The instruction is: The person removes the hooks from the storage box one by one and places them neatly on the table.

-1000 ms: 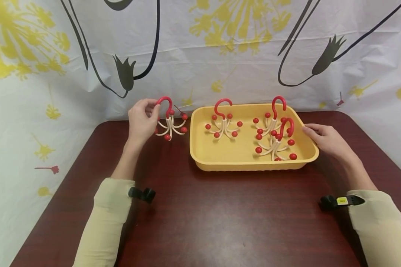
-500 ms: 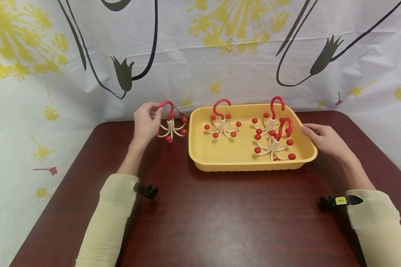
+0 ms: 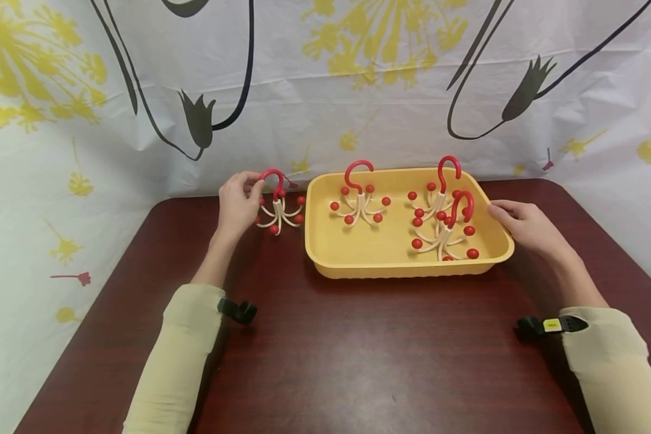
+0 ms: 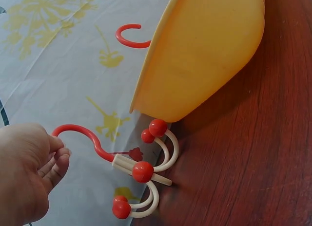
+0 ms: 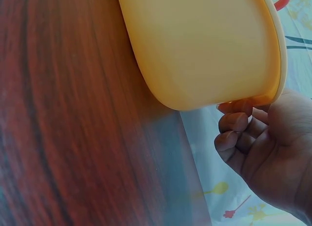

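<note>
My left hand (image 3: pixel 240 202) pinches the tip of the red hook on a multi-arm hanger (image 3: pixel 278 208), just left of the yellow plastic tray (image 3: pixel 380 266). This hanger has cream curved arms ending in red balls, and it stands upright at the table's back edge; whether its base touches the wood I cannot tell. In the left wrist view the same hanger (image 4: pixel 126 162) shows its stem low near the tabletop. My right hand (image 3: pixel 531 229) grips the tray's right rim, thumb on top and fingers curled underneath, as the right wrist view shows. Fingertips of the left hand partly hide the hook's end.
Inside the tray stand three similar hangers: one on the left (image 3: pixel 360 208), one at the back right (image 3: pixel 439 196), one at the front right (image 3: pixel 443 238). A white patterned cloth (image 3: pixel 304 108) hangs behind the dark wooden table (image 3: pixel 358 349).
My left hand has moved slightly right and down, lowering the hanger towards the table beside the tray. My right hand keeps its hold on the tray rim, and the tray stays put.
</note>
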Action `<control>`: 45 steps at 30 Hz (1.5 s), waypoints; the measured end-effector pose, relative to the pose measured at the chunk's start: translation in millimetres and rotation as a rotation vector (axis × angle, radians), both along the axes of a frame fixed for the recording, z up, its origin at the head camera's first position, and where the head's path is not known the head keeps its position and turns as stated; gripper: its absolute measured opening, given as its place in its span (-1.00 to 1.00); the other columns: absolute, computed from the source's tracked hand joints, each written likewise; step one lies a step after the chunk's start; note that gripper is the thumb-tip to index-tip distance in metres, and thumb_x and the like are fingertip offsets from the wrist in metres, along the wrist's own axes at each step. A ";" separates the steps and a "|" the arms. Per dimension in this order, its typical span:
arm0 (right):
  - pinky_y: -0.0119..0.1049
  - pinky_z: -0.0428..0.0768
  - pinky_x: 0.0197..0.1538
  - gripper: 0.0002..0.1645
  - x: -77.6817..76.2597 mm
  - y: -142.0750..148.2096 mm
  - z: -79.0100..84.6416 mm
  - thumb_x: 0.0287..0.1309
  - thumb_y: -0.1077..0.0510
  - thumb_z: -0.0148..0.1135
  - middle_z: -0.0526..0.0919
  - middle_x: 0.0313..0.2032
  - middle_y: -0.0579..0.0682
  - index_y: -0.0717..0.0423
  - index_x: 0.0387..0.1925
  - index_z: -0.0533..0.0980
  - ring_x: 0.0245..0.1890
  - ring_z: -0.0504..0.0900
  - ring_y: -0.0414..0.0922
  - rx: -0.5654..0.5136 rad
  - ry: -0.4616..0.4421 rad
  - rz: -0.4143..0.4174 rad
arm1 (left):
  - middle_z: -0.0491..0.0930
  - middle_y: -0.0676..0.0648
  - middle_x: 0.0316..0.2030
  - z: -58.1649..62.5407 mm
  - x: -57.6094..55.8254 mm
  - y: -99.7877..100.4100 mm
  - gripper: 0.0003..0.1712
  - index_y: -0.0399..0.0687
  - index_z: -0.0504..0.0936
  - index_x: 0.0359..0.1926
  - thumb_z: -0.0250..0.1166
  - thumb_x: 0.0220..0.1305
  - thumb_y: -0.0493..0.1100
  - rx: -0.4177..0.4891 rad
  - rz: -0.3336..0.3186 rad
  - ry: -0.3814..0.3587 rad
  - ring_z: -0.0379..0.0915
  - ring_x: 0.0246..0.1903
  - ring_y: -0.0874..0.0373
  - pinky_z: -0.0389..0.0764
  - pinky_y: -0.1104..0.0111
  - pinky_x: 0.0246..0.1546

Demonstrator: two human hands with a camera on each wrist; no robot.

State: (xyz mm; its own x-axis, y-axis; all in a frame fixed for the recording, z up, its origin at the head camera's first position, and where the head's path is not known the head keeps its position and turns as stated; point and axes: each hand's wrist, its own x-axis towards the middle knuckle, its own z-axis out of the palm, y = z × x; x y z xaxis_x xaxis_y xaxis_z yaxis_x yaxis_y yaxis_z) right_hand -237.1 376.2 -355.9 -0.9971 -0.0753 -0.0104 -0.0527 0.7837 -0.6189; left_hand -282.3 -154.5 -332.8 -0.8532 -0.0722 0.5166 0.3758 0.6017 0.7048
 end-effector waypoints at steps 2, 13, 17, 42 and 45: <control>-0.51 0.58 -0.29 -0.11 -0.3 0.1 -0.4 0.49 -0.29 -0.09 0.57 0.07 0.44 0.45 0.38 0.29 -0.28 0.63 -0.10 -0.003 0.000 0.000 | 0.62 -0.31 -0.18 -0.5 0.3 0.0 -0.78 -0.41 0.67 -0.05 0.26 0.40 -0.31 0.006 -0.004 -0.005 0.64 -0.33 -0.11 0.51 0.50 -0.37; -0.54 0.57 -0.27 -0.09 -1.4 0.8 -0.4 0.49 -0.30 -0.10 0.54 0.11 0.45 0.44 0.40 0.27 -0.24 0.64 -0.10 -0.017 -0.013 0.001 | 0.60 -0.28 -0.15 -0.1 4.1 -2.2 -0.77 -0.37 0.67 -0.02 0.24 0.43 -0.28 0.029 0.000 0.026 0.62 -0.26 -0.06 0.54 0.35 -0.25; -0.55 0.57 -0.27 -0.09 -0.9 0.4 0.4 0.49 -0.30 -0.10 0.54 0.12 0.45 0.44 0.40 0.26 -0.24 0.64 -0.13 -0.023 -0.014 0.002 | 0.60 -0.29 -0.17 1.6 6.2 -2.3 -0.78 -0.37 0.67 -0.04 0.24 0.43 -0.28 0.039 0.004 0.061 0.59 -0.24 -0.07 0.49 0.34 -0.23; -0.52 0.59 -0.27 -0.05 0.3 -0.7 0.5 0.47 -0.33 -0.12 0.54 0.12 0.45 0.43 0.41 0.24 -0.20 0.64 -0.01 -0.029 -0.032 -0.006 | 0.58 -0.27 -0.19 17.2 9.4 37.0 -0.80 -0.39 0.65 -0.04 0.19 0.40 -0.36 0.071 -0.112 0.181 0.55 -0.28 -0.04 0.47 0.42 -0.29; -0.52 0.58 -0.27 -0.04 0.8 -0.8 0.7 0.47 -0.34 -0.12 0.53 0.12 0.46 0.43 0.42 0.23 -0.19 0.64 0.00 -0.029 -0.033 -0.007 | 0.58 -0.25 -0.20 16.2 7.2 45.9 -0.79 -0.39 0.64 -0.03 0.19 0.41 -0.36 0.053 -0.138 0.167 0.55 -0.28 -0.03 0.49 0.38 -0.27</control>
State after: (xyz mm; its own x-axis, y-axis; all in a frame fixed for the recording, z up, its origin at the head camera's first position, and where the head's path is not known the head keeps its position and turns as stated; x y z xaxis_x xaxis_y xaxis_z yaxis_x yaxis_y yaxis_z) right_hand -236.3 375.4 -355.2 -0.9968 -0.0688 -0.0410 -0.0264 0.7654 -0.6430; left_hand -275.1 -108.6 -316.6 -0.7598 0.0088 0.6501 0.5662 0.5005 0.6549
